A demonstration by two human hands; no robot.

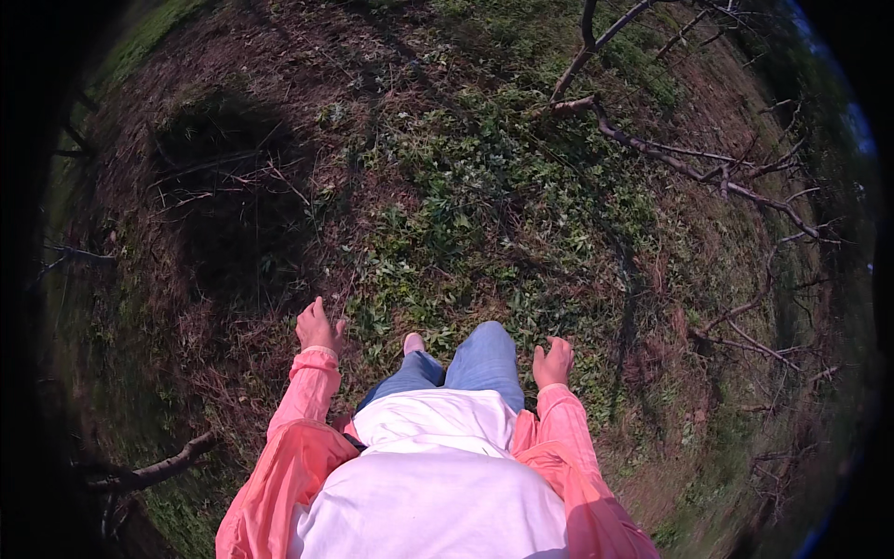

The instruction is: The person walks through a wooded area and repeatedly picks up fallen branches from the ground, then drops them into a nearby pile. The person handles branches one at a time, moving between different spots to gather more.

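Note:
My left hand [318, 327] hangs out from my side with nothing in it, thumb held off from the fingers. Below it lies ground with dry grass and dark shadow [244, 230]. On the other side my right hand [554, 360] is also empty, its fingers loosely bent and thumb apart. Low green weeds [447, 223] cover the ground in front of me. One shoe [413, 343] shows beyond my jeans [483, 360], and the right knee is raised forward. Neither hand touches a plant or branch.
A bare, forked tree branch [670, 162] reaches across the upper right. Thinner twigs [758, 346] stick out lower on the right. At the lower left a thick branch [164, 467] juts in. Dry twigs [241, 183] cross the shadowed patch at the left.

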